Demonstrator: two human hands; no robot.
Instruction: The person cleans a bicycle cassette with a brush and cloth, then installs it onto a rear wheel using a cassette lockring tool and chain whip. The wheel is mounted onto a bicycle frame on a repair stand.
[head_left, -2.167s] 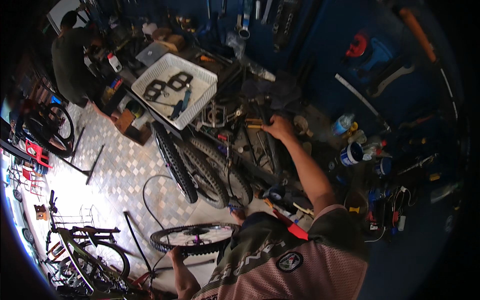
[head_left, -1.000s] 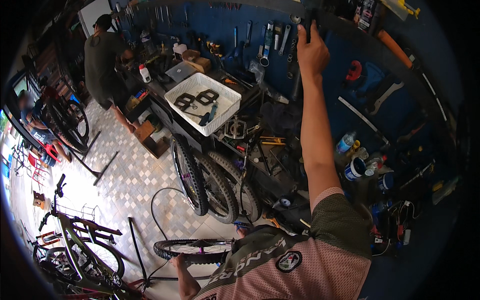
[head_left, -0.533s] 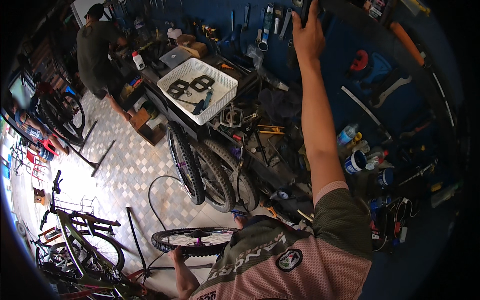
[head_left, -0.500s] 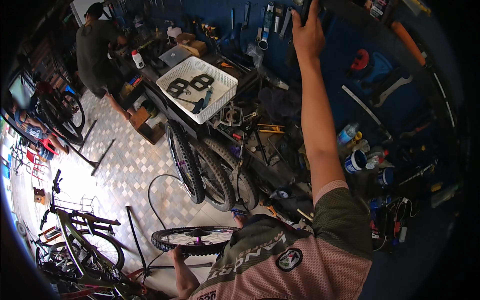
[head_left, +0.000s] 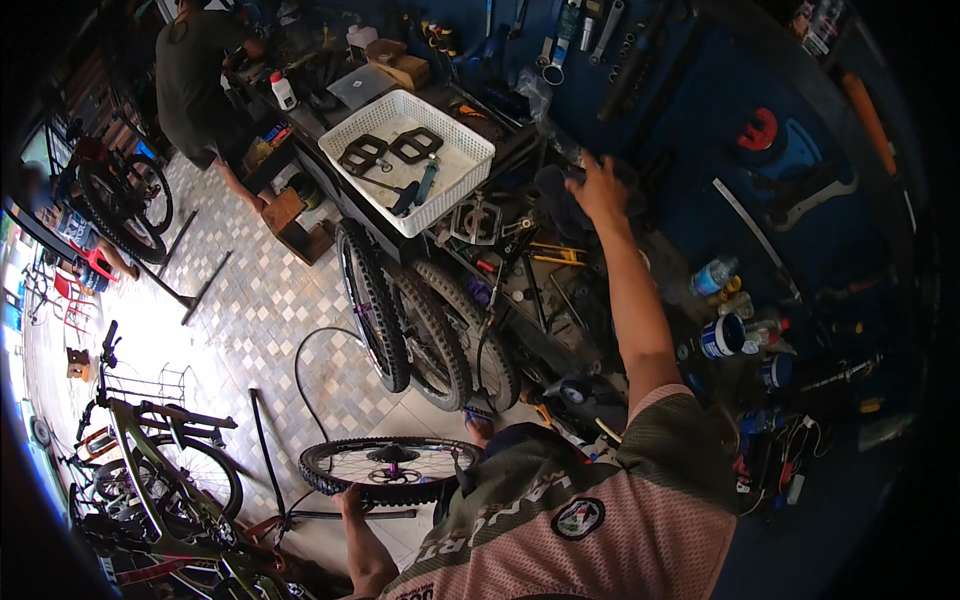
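Observation:
My left hand grips the knobby tyre of a bicycle wheel, its fingers wrapped round the near edge. The wheel lies nearly flat beside my body, with a dark sprocket cluster and purple hub at its centre. My right arm stretches out over the workbench. At its end my right hand has its fingers apart, over or against a bunched dark cloth; whether it touches the cloth I cannot tell. Nothing shows in that hand.
On the bench a white plastic basket holds black pedals and tools. Several wheels lean against the bench front. Wrenches hang on the blue wall. Bottles and tubs stand at right. Bicycles stand at left; a co-worker is at the far bench.
My right hand has come down from the tools on the wall to the dark cloth on the bench. My left hand keeps its hold on the wheel, which has shifted slightly.

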